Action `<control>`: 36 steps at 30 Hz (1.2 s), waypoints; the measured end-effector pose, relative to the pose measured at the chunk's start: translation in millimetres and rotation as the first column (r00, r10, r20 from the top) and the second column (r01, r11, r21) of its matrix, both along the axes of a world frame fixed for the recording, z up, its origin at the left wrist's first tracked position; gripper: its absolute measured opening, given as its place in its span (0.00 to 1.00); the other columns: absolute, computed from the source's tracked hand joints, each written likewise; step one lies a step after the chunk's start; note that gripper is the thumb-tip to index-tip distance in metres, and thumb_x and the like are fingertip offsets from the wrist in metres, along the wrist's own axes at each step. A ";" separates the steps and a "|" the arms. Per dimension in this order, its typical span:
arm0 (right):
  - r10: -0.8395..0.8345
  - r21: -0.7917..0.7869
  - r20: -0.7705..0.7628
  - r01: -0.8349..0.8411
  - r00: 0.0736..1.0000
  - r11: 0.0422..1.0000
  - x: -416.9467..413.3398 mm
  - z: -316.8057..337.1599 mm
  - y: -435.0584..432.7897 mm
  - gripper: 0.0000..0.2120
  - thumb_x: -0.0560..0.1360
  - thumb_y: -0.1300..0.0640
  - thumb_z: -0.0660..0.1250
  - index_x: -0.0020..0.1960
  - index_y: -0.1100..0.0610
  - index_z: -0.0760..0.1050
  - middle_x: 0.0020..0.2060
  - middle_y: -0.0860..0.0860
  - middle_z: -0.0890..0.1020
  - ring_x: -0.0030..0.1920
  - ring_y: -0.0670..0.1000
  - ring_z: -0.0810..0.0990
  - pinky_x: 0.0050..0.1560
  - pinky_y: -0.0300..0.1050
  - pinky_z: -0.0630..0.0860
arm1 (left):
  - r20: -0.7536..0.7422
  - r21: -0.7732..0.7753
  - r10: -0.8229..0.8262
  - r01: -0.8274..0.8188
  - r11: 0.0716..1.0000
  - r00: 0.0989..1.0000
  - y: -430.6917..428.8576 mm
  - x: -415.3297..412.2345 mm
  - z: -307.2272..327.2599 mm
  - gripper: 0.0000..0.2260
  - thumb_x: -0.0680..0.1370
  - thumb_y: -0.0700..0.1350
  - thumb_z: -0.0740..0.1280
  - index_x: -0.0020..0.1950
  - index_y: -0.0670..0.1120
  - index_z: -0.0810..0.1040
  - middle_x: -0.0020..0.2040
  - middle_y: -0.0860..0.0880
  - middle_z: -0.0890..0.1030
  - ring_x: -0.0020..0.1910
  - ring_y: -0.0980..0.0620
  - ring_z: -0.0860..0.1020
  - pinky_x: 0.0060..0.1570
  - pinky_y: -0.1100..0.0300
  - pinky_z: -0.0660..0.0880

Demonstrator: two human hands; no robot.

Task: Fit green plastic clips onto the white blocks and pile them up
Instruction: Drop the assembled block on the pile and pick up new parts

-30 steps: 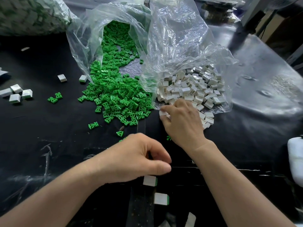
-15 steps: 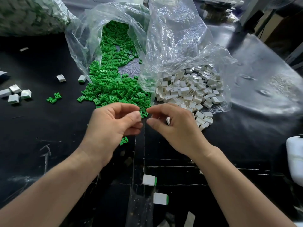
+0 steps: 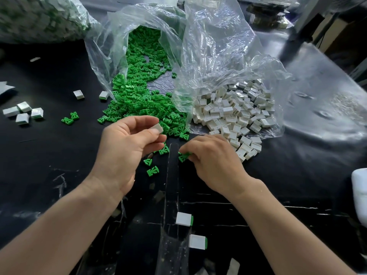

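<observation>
At the left edge of the black table (image 3: 49,165) a cluster of loose blocks (image 3: 23,114) lies away from the work, with a pair of stray clips (image 3: 69,118) just to its right. Whether those blocks already carry clips cannot be told.

Further right, a clear bag (image 3: 103,56) lies on its side with its mouth toward the person, so the green clip heap (image 3: 139,100) spills out within easy reach. The left hand (image 3: 127,153) hangs above the near fringe of that heap. It pinches a white block (image 3: 156,128) between thumb tip and forefinger, probably by its end so that a face is free for the clip.

Just beside it, the right hand (image 3: 214,165) sits low on the table, its fingertips curled round a green clip (image 3: 183,156), likely to carry it to the block. Block and clip are near each other but apart, so this fitting is not yet done.

Behind the right hand, the white block heap (image 3: 234,116) pours from a second bag (image 3: 228,56), handy to that side. Toward the near edge lie a finished block (image 3: 184,218) and a second finished block (image 3: 197,242), each showing green on its right side. They lie close together but not stacked, so the pile has barely begun.
</observation>
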State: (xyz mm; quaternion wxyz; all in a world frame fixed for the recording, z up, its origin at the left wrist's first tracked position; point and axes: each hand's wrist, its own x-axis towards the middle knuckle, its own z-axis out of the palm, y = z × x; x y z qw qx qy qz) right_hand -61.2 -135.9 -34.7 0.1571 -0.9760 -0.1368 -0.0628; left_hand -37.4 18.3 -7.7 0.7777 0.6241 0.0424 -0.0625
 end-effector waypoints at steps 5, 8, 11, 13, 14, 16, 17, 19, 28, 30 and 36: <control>-0.052 0.163 -0.038 0.057 0.998 0.985 -0.4 4.7 -2.0 0.13 0.72 0.67 0.66 0.54 0.57 0.80 0.47 0.53 0.82 0.48 0.55 0.80 0.53 0.49 0.72 | -0.006 0.030 -0.049 0.049 0.998 0.999 -1.7 -2.1 -3.2 0.08 0.72 0.30 0.64 0.43 0.42 0.77 0.37 0.46 0.79 0.32 0.56 0.81 0.33 0.67 0.78; -0.085 0.149 -0.036 0.090 0.996 0.985 -0.2 4.2 -3.6 0.15 0.71 0.62 0.68 0.57 0.54 0.78 0.51 0.51 0.79 0.51 0.53 0.76 0.53 0.43 0.67 | -0.006 0.039 -0.063 0.063 0.997 0.998 -1.8 -2.3 -3.9 0.09 0.73 0.28 0.64 0.42 0.42 0.77 0.38 0.46 0.79 0.32 0.56 0.81 0.32 0.67 0.77; -0.072 0.106 -0.015 0.073 0.997 0.992 0.1 2.7 -2.4 0.18 0.73 0.56 0.68 0.63 0.52 0.74 0.55 0.51 0.77 0.56 0.53 0.71 0.54 0.41 0.61 | -0.004 0.036 -0.066 0.066 0.997 0.998 -1.5 -1.8 -4.0 0.09 0.73 0.29 0.64 0.42 0.42 0.77 0.38 0.46 0.80 0.32 0.55 0.81 0.32 0.67 0.77; -0.039 0.050 -0.010 0.039 0.999 0.998 0.7 1.4 -0.3 0.16 0.76 0.54 0.64 0.63 0.51 0.74 0.57 0.50 0.75 0.58 0.53 0.69 0.57 0.44 0.60 | -0.003 0.036 -0.072 0.072 0.997 0.997 -1.7 -2.0 -3.9 0.09 0.73 0.29 0.64 0.42 0.42 0.77 0.38 0.45 0.80 0.32 0.55 0.81 0.32 0.67 0.77; -0.019 0.015 -0.009 0.020 1.000 1.000 1.2 0.1 0.6 0.15 0.77 0.53 0.62 0.62 0.50 0.75 0.57 0.49 0.75 0.58 0.53 0.68 0.58 0.45 0.60 | -0.003 0.037 -0.075 0.075 0.997 0.997 -1.9 -2.2 -3.9 0.09 0.73 0.29 0.64 0.42 0.42 0.77 0.38 0.45 0.80 0.32 0.55 0.81 0.32 0.67 0.77; -0.007 0.000 0.003 0.007 1.000 1.000 1.5 -1.4 1.1 0.12 0.77 0.52 0.61 0.59 0.50 0.78 0.55 0.48 0.76 0.58 0.52 0.69 0.57 0.45 0.61 | -0.008 0.037 -0.076 0.076 0.996 0.997 -2.1 -2.3 -3.6 0.09 0.73 0.29 0.64 0.42 0.42 0.77 0.38 0.45 0.80 0.31 0.55 0.81 0.32 0.67 0.77; -0.014 0.022 0.021 0.014 1.000 1.000 2.0 -1.6 0.8 0.12 0.77 0.52 0.61 0.56 0.52 0.79 0.54 0.49 0.78 0.56 0.52 0.70 0.56 0.45 0.61 | -0.011 0.037 -0.074 0.075 0.997 0.997 -2.2 -2.2 -3.5 0.09 0.73 0.29 0.64 0.42 0.42 0.77 0.38 0.45 0.80 0.31 0.55 0.81 0.32 0.67 0.77; -0.069 0.106 0.072 0.061 0.995 0.992 2.1 0.3 0.4 0.10 0.77 0.55 0.62 0.52 0.57 0.79 0.49 0.52 0.80 0.52 0.54 0.74 0.52 0.43 0.63 | -0.016 0.046 -0.077 0.078 0.996 0.997 -1.7 -2.1 -3.4 0.10 0.73 0.29 0.64 0.41 0.43 0.78 0.37 0.46 0.80 0.31 0.55 0.81 0.31 0.66 0.77; -0.092 0.835 -0.337 0.342 0.937 0.431 -3.2 16.7 -2.3 0.13 0.79 0.64 0.55 0.43 0.51 0.72 0.27 0.46 0.80 0.30 0.42 0.78 0.33 0.34 0.74 | -0.050 0.083 -0.168 0.172 0.982 0.984 -3.8 -6.5 -3.1 0.10 0.72 0.28 0.65 0.41 0.42 0.79 0.35 0.47 0.82 0.32 0.55 0.81 0.31 0.65 0.78; -0.068 0.845 -0.335 0.332 0.940 0.418 -3.8 17.6 -2.7 0.14 0.79 0.64 0.55 0.43 0.50 0.74 0.27 0.46 0.80 0.30 0.42 0.78 0.33 0.33 0.74 | -0.061 0.078 -0.194 0.199 0.977 0.979 -4.3 -7.6 -2.9 0.09 0.72 0.28 0.65 0.41 0.41 0.79 0.34 0.47 0.82 0.32 0.54 0.82 0.32 0.65 0.78; -0.002 0.846 -0.341 0.308 0.940 0.436 -5.5 18.5 -2.9 0.13 0.76 0.68 0.59 0.46 0.51 0.74 0.35 0.48 0.80 0.34 0.41 0.79 0.37 0.34 0.76 | -0.074 0.079 -0.245 0.251 0.965 0.967 -5.3 -9.5 -2.0 0.09 0.70 0.28 0.66 0.40 0.41 0.78 0.31 0.49 0.82 0.31 0.54 0.81 0.31 0.66 0.77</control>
